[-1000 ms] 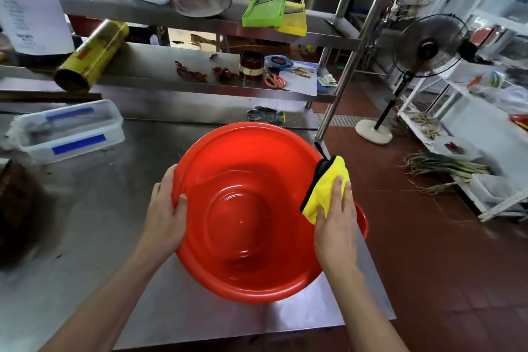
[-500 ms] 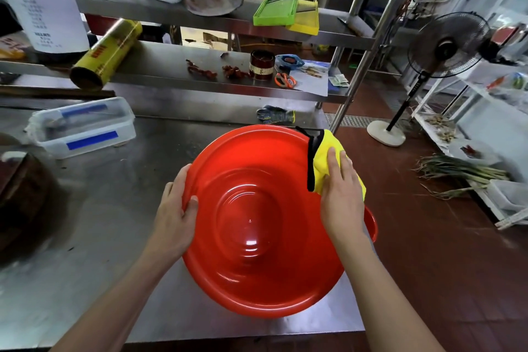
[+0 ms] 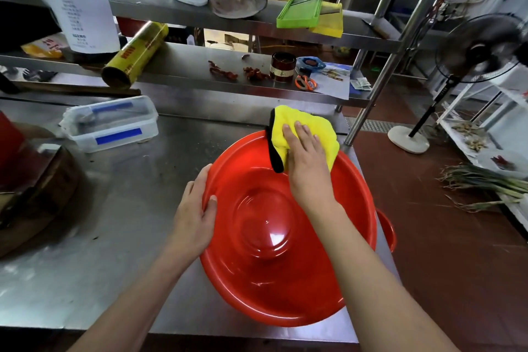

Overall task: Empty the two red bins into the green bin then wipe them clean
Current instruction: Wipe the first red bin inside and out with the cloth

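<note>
**Red bin mid-wipe at table corner, cloth on far rim**

Red bin on steel table, near the table's right front corner, overhanging the right edge slightly by the look of it. Empty inside, glossy, a wet-looking sheen at the bottom. Second red bin apparently nested or tucked under, only a red lip showing at right; cannot tell for sure. Green bin not in view.

Left hand clamped on left rim, thumb inside, fingers outside, steadying. Right hand flat, fingers spread, pressing yellow cloth onto far rim; pinning more than gripping.

Handling, judged: thin moulded plastic, light, somewhat flexible at the wall, likely slick when wet. Prone to sliding or spinning on smooth steel under wiping pressure, so rim hold needed opposite the cloth. Best hold at the rolled rim or side handle. Cloth soft, thick, folded, black edge hanging inside the bin.

Surface: bare stainless, scuffed, few specks, slippery. Clear lidded container well apart to the left, dark wooden block at far left. Shelves behind with foil roll, scissors, green slicer. Red tile floor to the right, standing fan, greens on a low rack.
</note>
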Tool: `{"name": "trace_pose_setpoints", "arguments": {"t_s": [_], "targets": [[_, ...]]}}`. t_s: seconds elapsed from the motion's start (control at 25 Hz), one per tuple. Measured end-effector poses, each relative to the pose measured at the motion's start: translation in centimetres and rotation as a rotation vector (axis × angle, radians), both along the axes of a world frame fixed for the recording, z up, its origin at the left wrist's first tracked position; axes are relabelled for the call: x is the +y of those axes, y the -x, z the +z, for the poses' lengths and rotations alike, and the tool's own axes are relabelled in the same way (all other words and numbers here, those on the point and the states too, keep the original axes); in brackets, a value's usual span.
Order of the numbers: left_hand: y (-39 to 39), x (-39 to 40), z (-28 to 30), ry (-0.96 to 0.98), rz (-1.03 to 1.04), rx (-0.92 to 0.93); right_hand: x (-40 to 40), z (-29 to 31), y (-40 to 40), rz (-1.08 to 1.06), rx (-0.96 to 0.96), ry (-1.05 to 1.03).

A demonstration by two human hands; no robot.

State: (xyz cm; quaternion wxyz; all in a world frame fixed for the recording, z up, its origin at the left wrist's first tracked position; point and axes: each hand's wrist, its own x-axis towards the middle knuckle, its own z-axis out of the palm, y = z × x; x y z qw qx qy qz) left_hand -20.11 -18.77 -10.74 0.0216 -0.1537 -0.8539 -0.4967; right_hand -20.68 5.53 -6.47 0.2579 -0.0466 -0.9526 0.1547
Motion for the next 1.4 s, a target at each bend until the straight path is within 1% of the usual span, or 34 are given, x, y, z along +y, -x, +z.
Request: {"name": "trace_pose_setpoints", "arguments": {"t_s": [0.24,0.52,0.68,0.92,1.04,1.12,1.24,1.4], "targets": [[0.2,-0.2,-0.4,0.048,0.022,0.031,-3.9,0.2,0.9,0.162,0.001,-0.049],[0.6,0.6,-0.2,0.039,0.062,0.002,-3.5,0.5,2.0,0.179,-0.051,-0.006],[0.9,0.4,-0.2,0.040,0.074,0.024,-4.8,-0.5,1.4,0.256,-0.066,0.014],[1.4,0.5,-0.2,-0.091,0.087,-0.002,-7.8,-1.5,0.4,0.380,-0.138,0.166],[1.4,0.6,-0.2,-0.138,0.076,0.010,-8.9,-1.9,-1.2,0.407,-0.166,0.272],[1.5,0.7,-0.2,-0.169,0.092,-0.003,-9.3,-2.6,-2.5,0.427,-0.220,0.325],[1.9,0.3,-0.3,-0.115,0.111,-0.024,-10.2,-4.3,-4.9,0.493,-0.304,0.404],[2.0,0.3,0.0,-0.032,0.085,-0.037,-10.1,-5.4,-7.5,0.500,-0.408,0.479]]}}
